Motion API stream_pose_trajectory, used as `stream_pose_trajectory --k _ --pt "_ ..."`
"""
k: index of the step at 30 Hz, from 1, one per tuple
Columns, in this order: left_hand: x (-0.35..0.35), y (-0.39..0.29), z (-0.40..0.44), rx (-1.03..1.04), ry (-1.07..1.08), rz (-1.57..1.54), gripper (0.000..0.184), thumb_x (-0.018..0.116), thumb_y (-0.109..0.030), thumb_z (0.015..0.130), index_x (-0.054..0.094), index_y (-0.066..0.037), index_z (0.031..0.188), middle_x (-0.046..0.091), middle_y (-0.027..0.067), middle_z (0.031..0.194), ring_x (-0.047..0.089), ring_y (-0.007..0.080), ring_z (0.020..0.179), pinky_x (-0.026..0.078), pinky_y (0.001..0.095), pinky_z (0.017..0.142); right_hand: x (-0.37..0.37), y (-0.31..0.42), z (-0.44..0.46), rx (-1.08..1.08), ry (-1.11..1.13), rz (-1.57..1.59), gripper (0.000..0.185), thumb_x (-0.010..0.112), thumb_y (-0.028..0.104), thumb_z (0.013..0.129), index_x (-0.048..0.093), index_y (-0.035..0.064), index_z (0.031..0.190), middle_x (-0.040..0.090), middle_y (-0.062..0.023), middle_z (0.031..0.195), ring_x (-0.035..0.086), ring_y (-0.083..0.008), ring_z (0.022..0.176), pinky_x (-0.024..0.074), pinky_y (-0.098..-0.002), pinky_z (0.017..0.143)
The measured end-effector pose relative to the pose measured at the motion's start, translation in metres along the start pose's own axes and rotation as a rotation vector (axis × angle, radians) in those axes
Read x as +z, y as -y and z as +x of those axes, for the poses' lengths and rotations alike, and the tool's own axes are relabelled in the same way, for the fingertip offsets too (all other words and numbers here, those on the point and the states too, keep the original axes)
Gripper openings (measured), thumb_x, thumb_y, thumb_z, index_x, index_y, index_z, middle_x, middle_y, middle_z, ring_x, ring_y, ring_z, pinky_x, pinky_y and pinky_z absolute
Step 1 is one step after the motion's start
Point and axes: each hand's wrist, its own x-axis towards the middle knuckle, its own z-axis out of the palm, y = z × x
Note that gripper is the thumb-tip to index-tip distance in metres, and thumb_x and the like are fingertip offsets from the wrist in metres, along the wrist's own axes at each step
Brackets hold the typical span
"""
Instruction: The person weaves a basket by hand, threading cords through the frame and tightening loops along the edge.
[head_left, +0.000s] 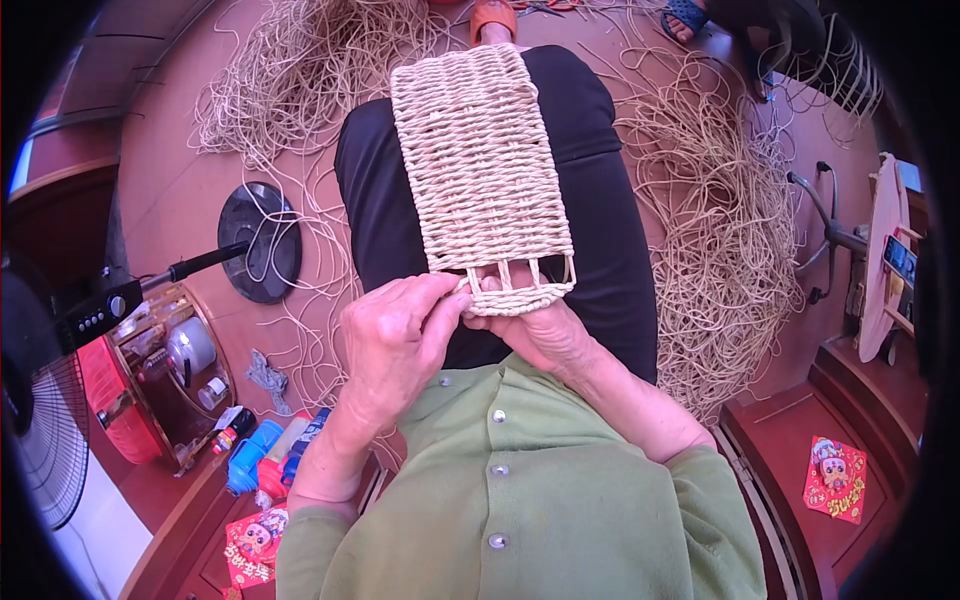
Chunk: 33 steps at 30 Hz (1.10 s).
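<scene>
A pale woven panel (480,160) of twisted cord lies lengthwise across my lap, over black trousers. At its near end, open gaps with bare upright strands separate the main weave from a thick rim. My left hand (395,320) is closed in a pinch at the rim's left corner; a bit of cord seems to be between thumb and forefinger. Underneath the near end, my right hand (545,335) grips the rim from below. Some of its fingers show through the gaps, while the rest are hidden behind the weave.
Loose cord piles (715,230) spread over the floor at right, with another heap (300,80) at far left. A standing fan's round base (260,243) is on the left, near bottles (255,455). Another person's sandalled foot (683,20) shows at top right.
</scene>
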Motion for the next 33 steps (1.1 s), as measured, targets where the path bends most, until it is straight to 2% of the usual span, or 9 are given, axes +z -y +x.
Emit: stream_pose_trajectory --k 4,8,12,15,21,22,26,29,33 --pt "0.008 0.007 -0.014 -0.068 -0.072 -0.274 0.008 0.074 -0.001 0.091 0.073 0.000 0.098 0.070 0.0070 0.080 0.064 0.0150 0.066 0.050 0.0283 0.060 0.005 0.006 -0.001 -0.012 -0.031 -0.070 0.029 0.070 0.024 0.102 0.060 0.0090 0.125 0.065 -0.0026 0.109 0.063 -0.0123 0.094 0.0512 -0.0289 0.076" --pt "0.033 0.013 -0.036 -0.300 -0.196 -0.780 0.008 0.069 -0.002 0.098 0.070 -0.001 0.106 0.064 -0.0003 0.091 0.053 0.0040 0.071 0.042 0.0203 0.062 0.001 0.002 -0.002 -0.018 -0.020 -0.016 0.025 0.072 0.025 0.101 0.063 0.0089 0.119 0.066 -0.0019 0.104 0.063 -0.0123 0.094 0.0517 -0.0300 0.075" --pt "0.044 0.015 -0.038 -0.364 -0.272 -0.988 0.014 0.070 -0.004 0.096 0.067 0.000 0.110 0.065 0.0002 0.092 0.052 0.0054 0.074 0.041 0.0205 0.067 0.006 0.007 -0.003 -0.029 -0.017 0.033 0.024 0.072 0.026 0.101 0.065 0.0082 0.116 0.066 -0.0016 0.102 0.064 -0.0126 0.093 0.0523 -0.0296 0.075" --pt "0.037 0.016 -0.035 -0.396 -0.206 -0.923 0.010 0.071 -0.002 0.097 0.070 -0.001 0.107 0.064 -0.0002 0.092 0.053 0.0039 0.074 0.042 0.0206 0.064 0.006 0.008 -0.005 0.003 -0.018 0.060 0.024 0.071 0.025 0.102 0.066 0.0063 0.116 0.067 -0.0013 0.102 0.065 -0.0122 0.092 0.0520 -0.0271 0.076" --pt "0.031 -0.008 -0.016 -0.012 -0.305 -0.068 0.017 0.080 0.004 0.080 0.077 -0.002 0.096 0.060 0.0027 0.081 0.059 0.0136 0.077 0.048 0.0281 0.068 -0.004 0.004 -0.005 0.021 0.031 0.114 0.028 0.072 0.024 0.100 0.067 0.0041 0.120 0.069 -0.0033 0.105 0.065 -0.0132 0.095 0.0526 -0.0292 0.080" --pt "0.031 -0.009 -0.015 -0.027 -0.315 -0.051 0.020 0.081 0.004 0.077 0.077 -0.003 0.095 0.064 0.0051 0.082 0.062 0.0196 0.081 0.051 0.0320 0.072 -0.004 0.003 -0.004 0.039 0.049 0.165 0.029 0.072 0.024 0.100 0.067 0.0040 0.120 0.069 -0.0034 0.105 0.065 -0.0133 0.096 0.0528 -0.0299 0.081" --pt "0.036 -0.007 -0.013 0.026 -0.315 -0.082 0.020 0.080 0.005 0.076 0.077 -0.004 0.094 0.073 0.0088 0.090 0.066 0.0226 0.082 0.052 0.0350 0.073 -0.007 -0.006 0.002 0.055 0.051 0.293 0.032 0.072 0.031 0.101 0.066 0.0092 0.123 0.069 -0.0023 0.110 0.065 -0.0133 0.100 0.0539 -0.0334 0.086" --pt "0.040 -0.012 -0.011 -0.010 -0.342 -0.091 0.020 0.080 0.006 0.076 0.077 -0.004 0.092 0.073 0.0077 0.085 0.066 0.0215 0.080 0.052 0.0345 0.074 -0.006 -0.007 0.003 0.049 0.032 0.293 0.034 0.070 0.036 0.101 0.064 0.0124 0.125 0.069 -0.0012 0.112 0.065 -0.0132 0.102 0.0541 -0.0341 0.086" --pt "0.041 -0.009 -0.011 -0.001 -0.343 -0.043 0.014 0.078 0.005 0.081 0.076 -0.001 0.094 0.069 0.0052 0.086 0.061 0.0130 0.076 0.049 0.0271 0.065 -0.011 0.004 -0.002 0.071 0.052 0.104 0.034 0.070 0.037 0.101 0.065 0.0123 0.124 0.068 -0.0007 0.112 0.065 -0.0127 0.100 0.0536 -0.0330 0.085"
